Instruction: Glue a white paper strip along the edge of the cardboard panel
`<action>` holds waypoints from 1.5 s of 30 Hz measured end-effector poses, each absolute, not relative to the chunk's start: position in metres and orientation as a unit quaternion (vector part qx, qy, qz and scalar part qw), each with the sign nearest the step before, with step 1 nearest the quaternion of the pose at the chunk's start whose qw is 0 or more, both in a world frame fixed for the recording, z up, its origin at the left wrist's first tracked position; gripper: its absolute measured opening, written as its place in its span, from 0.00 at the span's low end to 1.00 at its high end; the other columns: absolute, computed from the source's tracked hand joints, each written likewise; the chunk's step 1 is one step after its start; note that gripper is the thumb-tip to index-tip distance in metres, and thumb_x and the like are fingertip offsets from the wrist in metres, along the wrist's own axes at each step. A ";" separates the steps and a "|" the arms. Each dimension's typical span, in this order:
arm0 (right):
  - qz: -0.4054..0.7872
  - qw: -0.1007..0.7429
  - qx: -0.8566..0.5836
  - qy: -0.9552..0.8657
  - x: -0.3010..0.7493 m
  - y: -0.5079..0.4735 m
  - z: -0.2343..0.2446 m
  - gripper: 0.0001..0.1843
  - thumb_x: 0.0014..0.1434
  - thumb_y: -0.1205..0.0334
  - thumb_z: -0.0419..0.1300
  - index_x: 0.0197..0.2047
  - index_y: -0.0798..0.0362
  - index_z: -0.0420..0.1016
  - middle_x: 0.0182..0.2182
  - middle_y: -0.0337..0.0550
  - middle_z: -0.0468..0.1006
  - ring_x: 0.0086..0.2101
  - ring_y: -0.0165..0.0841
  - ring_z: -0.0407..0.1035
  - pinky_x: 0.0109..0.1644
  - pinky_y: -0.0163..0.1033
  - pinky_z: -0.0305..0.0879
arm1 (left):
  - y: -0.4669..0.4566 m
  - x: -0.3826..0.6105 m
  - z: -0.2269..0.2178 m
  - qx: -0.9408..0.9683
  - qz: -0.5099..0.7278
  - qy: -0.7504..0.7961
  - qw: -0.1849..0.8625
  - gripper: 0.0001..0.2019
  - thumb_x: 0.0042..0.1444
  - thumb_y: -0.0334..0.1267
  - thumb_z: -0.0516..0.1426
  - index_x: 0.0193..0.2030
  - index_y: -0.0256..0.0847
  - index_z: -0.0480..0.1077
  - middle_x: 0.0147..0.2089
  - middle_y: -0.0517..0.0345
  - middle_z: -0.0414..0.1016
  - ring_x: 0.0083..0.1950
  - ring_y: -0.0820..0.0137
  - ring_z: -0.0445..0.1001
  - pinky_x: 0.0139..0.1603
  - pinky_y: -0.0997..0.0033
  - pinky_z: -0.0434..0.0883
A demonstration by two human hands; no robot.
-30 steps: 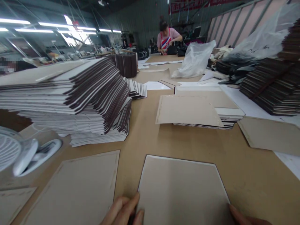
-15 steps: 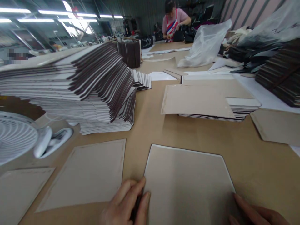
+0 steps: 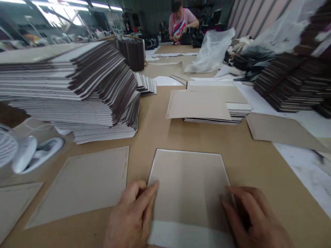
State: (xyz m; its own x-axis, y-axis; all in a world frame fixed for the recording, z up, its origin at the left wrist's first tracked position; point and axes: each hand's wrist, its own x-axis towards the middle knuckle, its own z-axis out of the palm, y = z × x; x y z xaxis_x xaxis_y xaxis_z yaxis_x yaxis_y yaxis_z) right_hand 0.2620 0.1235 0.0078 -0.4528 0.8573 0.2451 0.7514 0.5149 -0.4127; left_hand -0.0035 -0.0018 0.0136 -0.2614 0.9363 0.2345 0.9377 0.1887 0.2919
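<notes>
A flat beige-and-white card sheet (image 3: 188, 186) lies on the brown table (image 3: 160, 134) right in front of me. My left hand (image 3: 131, 215) rests at the sheet's left edge, fingers stretched forward and lying flat against it. My right hand (image 3: 252, 217) lies on the sheet's right edge, fingers extended and pressing down. A white strip shows along the sheet's near end. Neither hand grips anything.
A tall stack of flat white-and-brown folded sheets (image 3: 74, 86) fills the left. A lower stack under a beige board (image 3: 204, 105) sits ahead. Loose beige boards (image 3: 85, 182) lie left and right (image 3: 279, 132). A white fan (image 3: 23, 155) stands far left. A person (image 3: 181, 24) works at the far end.
The view has tilted down and both hands have come further into view. My right hand has slid up onto the sheet's right edge; the sheet's white near strip now shows.
</notes>
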 end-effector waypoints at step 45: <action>0.011 0.108 -0.328 -0.938 0.232 0.124 0.033 0.19 0.66 0.70 0.50 0.58 0.59 0.70 0.59 0.51 0.68 0.54 0.45 0.61 0.58 0.51 0.61 | 0.042 0.056 0.048 -0.682 -0.026 -0.729 0.058 0.20 0.60 0.48 0.56 0.55 0.40 0.69 0.47 0.49 0.71 0.50 0.55 0.69 0.46 0.56 0.71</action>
State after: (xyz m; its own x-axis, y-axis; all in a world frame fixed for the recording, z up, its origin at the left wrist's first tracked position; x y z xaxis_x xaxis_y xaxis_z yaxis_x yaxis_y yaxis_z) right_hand 0.2322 0.1241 0.0328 -0.7612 0.6187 0.1946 0.6139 0.7840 -0.0914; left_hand 0.0559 0.0419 0.0478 -0.0644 0.9907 0.1195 0.9968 0.0697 -0.0404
